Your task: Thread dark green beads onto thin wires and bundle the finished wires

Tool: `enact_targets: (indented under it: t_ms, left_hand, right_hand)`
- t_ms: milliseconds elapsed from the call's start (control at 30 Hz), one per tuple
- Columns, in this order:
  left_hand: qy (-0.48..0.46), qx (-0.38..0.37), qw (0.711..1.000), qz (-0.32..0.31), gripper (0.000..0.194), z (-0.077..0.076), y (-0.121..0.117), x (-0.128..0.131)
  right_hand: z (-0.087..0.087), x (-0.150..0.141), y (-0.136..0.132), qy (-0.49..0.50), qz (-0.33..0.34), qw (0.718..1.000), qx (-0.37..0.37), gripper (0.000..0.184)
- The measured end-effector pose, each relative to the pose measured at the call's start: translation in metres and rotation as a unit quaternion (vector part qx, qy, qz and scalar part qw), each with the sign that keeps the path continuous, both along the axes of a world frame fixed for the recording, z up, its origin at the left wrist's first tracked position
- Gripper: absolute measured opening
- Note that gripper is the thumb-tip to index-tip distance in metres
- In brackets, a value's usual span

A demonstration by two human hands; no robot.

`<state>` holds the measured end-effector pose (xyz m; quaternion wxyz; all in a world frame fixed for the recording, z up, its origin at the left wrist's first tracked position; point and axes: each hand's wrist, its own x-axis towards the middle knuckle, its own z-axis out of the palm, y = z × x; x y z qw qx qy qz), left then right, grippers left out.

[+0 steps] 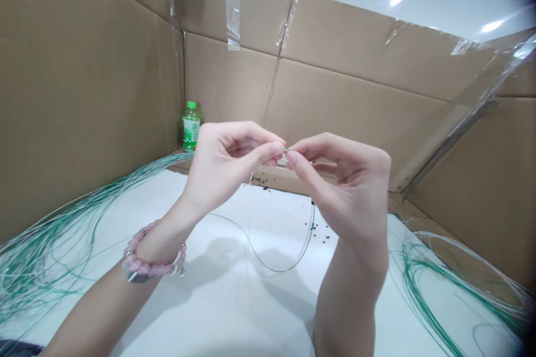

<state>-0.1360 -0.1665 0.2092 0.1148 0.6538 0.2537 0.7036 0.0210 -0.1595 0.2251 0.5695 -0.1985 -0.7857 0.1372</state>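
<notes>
My left hand (228, 159) and my right hand (343, 175) are raised in front of me, fingertips meeting. Each pinches thumb against forefinger on the ends of a thin green wire (287, 149). The wire hangs down from my fingers in a loop (276, 268) that nearly reaches the white table (234, 312). A pink bead bracelet (146, 265) sits on my left wrist.
A big bundle of green wires (46, 245) lies along the table's left side, another bundle (452, 284) at the right. Small dark specks (320, 227) are scattered mid-table. A green bottle (191, 126) stands in the far corner. Cardboard walls (335, 83) surround the table.
</notes>
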Motion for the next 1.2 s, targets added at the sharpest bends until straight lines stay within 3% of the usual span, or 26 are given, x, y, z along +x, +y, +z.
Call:
enact_targets:
  t_ms: [200,867,967,1067,1133,1200]
  left_hand:
    - [0.002,-0.072,0.993,-0.097,0.011,-0.003,0.006,-0.008]
    - [0.009,-0.082,0.991,-0.105,0.009,-0.002,0.009,-0.008]
    - [-0.013,-0.091,0.992,-0.084,0.015,-0.004,0.019,-0.009]
    - [0.007,-0.123,0.992,-0.031,0.023,-0.018,0.046,-0.001]
    - [0.127,-0.183,0.975,0.017,0.026,-0.037,0.071,0.012]
    - [0.273,-0.238,0.932,0.029,0.020,-0.062,0.096,0.031]
  right_hand:
    - [0.001,0.002,-0.002,-0.003,0.011,1.000,-0.015,0.016]
    - [0.002,0.001,-0.001,-0.003,0.016,1.000,-0.003,0.016]
    - [0.005,0.003,-0.004,0.029,-0.001,1.000,0.007,0.019]
    - [0.009,0.012,-0.009,0.049,-0.029,0.998,0.001,0.023]
    - [0.011,0.022,-0.010,0.051,-0.038,0.998,0.011,0.021]
    - [0.012,0.032,-0.010,0.057,-0.037,0.997,0.041,0.019]
